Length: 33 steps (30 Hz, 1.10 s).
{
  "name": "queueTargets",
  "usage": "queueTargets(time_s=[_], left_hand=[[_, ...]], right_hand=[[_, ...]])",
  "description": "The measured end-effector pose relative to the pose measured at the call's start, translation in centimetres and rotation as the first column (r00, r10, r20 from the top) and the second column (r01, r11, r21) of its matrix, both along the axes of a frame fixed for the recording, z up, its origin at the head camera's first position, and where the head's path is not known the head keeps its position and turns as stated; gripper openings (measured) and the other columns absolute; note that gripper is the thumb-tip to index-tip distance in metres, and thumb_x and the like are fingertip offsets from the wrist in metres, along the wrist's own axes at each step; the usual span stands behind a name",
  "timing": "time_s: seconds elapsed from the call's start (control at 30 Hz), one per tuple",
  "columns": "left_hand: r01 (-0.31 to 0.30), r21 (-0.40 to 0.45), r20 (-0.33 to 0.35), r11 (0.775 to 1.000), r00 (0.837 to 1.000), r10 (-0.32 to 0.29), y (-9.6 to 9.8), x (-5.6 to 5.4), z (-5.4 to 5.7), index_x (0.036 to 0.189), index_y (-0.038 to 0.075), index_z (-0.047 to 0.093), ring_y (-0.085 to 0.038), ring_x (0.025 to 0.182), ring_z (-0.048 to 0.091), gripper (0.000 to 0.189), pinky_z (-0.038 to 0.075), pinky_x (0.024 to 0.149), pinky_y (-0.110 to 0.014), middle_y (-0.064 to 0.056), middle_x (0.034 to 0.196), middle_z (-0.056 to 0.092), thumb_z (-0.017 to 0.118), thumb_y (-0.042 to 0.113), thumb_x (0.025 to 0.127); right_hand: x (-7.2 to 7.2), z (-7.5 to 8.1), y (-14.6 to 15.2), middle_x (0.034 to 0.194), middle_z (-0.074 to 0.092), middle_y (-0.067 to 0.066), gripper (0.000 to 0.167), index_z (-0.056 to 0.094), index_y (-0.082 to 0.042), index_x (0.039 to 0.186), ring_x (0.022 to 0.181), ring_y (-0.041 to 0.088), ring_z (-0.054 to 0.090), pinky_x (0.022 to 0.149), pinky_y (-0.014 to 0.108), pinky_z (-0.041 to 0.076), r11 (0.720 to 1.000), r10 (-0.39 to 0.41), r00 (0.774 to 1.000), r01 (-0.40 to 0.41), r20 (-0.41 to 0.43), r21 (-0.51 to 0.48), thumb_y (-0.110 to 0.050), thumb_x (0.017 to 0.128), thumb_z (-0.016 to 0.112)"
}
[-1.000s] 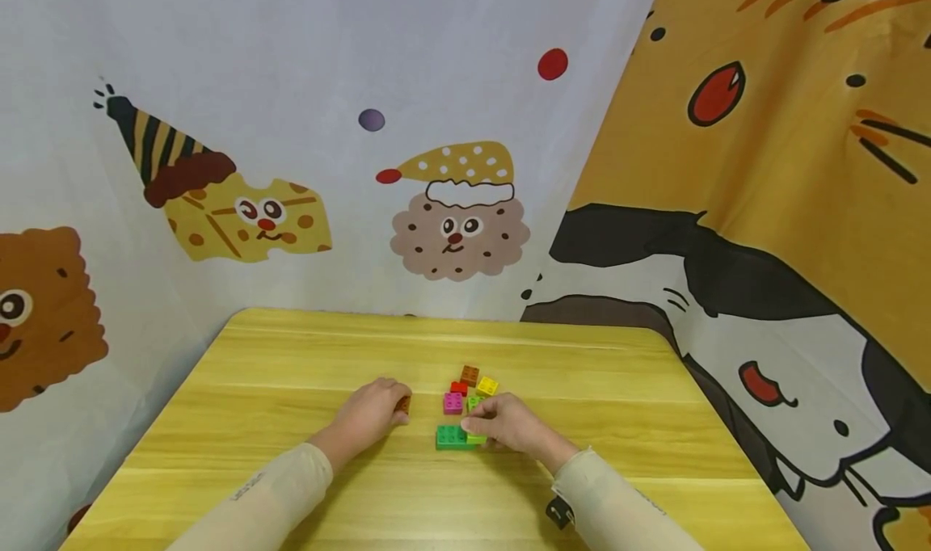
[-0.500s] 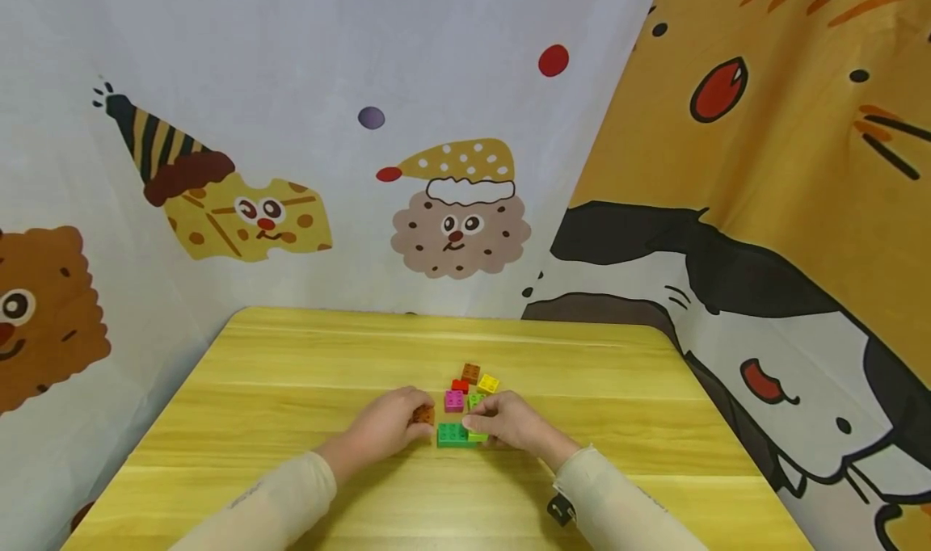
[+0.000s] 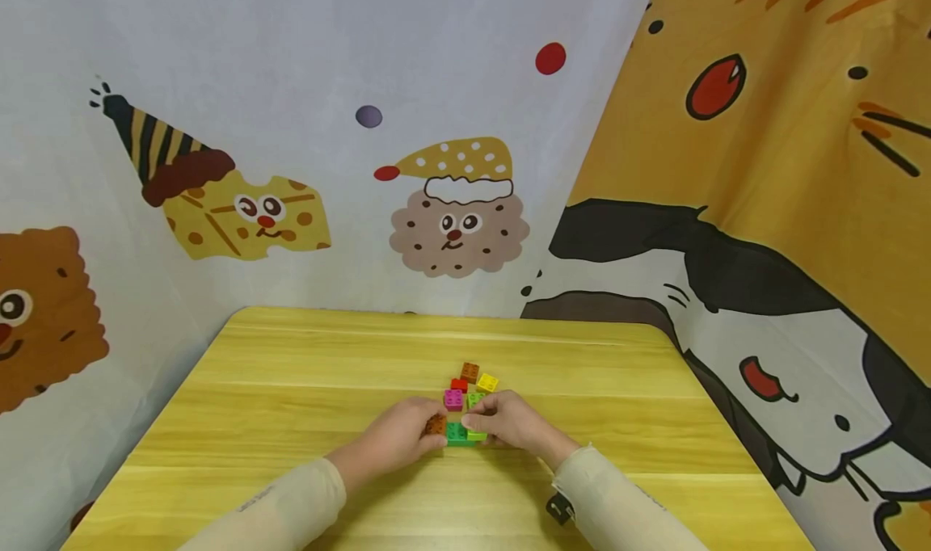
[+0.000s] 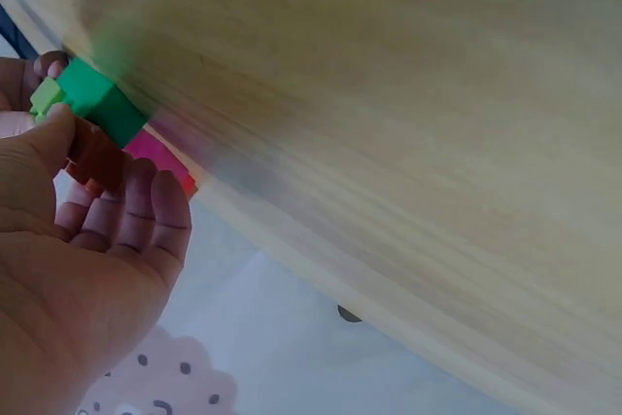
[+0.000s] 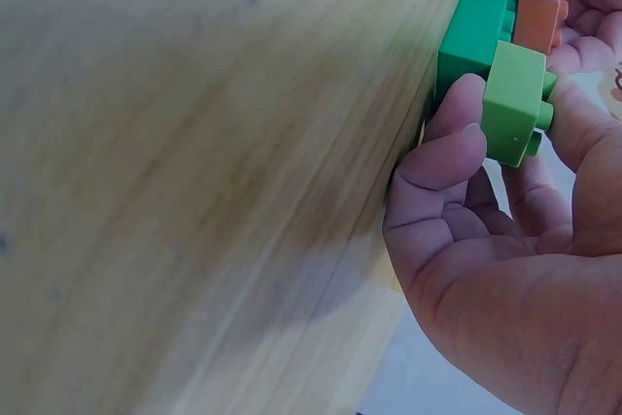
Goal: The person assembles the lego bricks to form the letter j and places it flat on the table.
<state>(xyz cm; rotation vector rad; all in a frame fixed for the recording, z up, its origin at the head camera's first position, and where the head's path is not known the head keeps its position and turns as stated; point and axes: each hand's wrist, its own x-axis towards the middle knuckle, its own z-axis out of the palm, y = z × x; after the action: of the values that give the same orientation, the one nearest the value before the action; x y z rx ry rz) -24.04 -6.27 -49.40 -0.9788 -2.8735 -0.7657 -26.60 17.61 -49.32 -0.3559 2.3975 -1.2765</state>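
My left hand (image 3: 400, 436) pinches a brown toy brick (image 3: 436, 425) between thumb and fingers. This brick sits right at the studs on the left end of a longer green brick (image 3: 458, 434). On that green brick's right end is a light green brick (image 5: 513, 99), which my right hand (image 3: 512, 423) holds between thumb and fingertips. In the right wrist view the brown and light green bricks lie side by side along the studded face of the green one. My right fingers partly hide the light green brick in the head view.
Just behind my hands stand a pink brick (image 3: 453, 400) and another light green brick (image 3: 476, 400). Farther back are a red brick (image 3: 459, 385), a yellow brick (image 3: 488, 382) and a second brown brick (image 3: 470, 372). All are on the wooden table (image 3: 305, 365), with a printed cloth behind.
My left hand has carried the brown brick rightward from beside the group onto the left end of the green brick. My right hand has stayed in place, holding the light green brick.
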Motion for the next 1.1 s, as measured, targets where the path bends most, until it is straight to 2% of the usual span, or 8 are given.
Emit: queueTargets(time_s=[0.27, 0.53, 0.8, 1.1], left_hand=[[-0.018, -0.013, -0.035, 1.000, 0.999, 0.018, 0.3, -0.1, -0.1, 0.122, 0.008, 0.066, -0.025, 0.112, 0.063, 0.042, 0.050, 0.095, -0.040, -0.007, 0.120, 0.067, 0.074, 0.034, 0.090], [-0.018, -0.023, -0.061, 1.000, 0.998, 0.017, 0.6, -0.4, -0.9, 0.120, 0.009, 0.067, -0.023, 0.110, 0.063, 0.042, 0.050, 0.094, -0.038, -0.006, 0.119, 0.068, 0.075, 0.036, 0.089], [-0.019, 0.009, -0.027, 1.000, 0.999, 0.020, 0.2, -0.6, -1.5, 0.123, 0.008, 0.066, -0.026, 0.116, 0.061, 0.044, 0.048, 0.098, -0.040, -0.009, 0.125, 0.066, 0.075, 0.034, 0.089], [-0.012, 0.010, -0.022, 1.000, 1.000, 0.013, 0.3, -0.6, -1.3, 0.122, 0.006, 0.066, -0.026, 0.115, 0.062, 0.043, 0.048, 0.097, -0.039, -0.009, 0.123, 0.067, 0.076, 0.032, 0.089]], right_hand=[[-0.1, -0.1, 0.0, 0.093, 0.068, 0.001, 0.027, 0.072, -0.017, 0.101, 0.073, 0.021, 0.066, 0.062, 0.035, 0.055, 1.000, 0.006, 1.000, -0.006, 0.001, -0.007, -0.042, 0.090, 0.072], [-0.1, -0.1, 0.0, 0.092, 0.068, 0.001, 0.025, 0.072, -0.019, 0.101, 0.071, 0.021, 0.065, 0.062, 0.036, 0.054, 1.000, 0.009, 1.000, -0.009, 0.002, 0.001, -0.042, 0.090, 0.071], [-0.1, -0.1, -0.2, 0.091, 0.068, 0.001, 0.026, 0.072, -0.017, 0.101, 0.071, 0.022, 0.065, 0.062, 0.036, 0.055, 1.000, 0.007, 1.000, -0.007, 0.006, -0.007, -0.041, 0.090, 0.072], [-0.1, -0.3, 0.0, 0.094, 0.067, 0.001, 0.027, 0.072, -0.017, 0.101, 0.072, 0.021, 0.065, 0.062, 0.036, 0.054, 1.000, -0.001, 1.000, 0.001, 0.004, -0.011, -0.042, 0.090, 0.072]])
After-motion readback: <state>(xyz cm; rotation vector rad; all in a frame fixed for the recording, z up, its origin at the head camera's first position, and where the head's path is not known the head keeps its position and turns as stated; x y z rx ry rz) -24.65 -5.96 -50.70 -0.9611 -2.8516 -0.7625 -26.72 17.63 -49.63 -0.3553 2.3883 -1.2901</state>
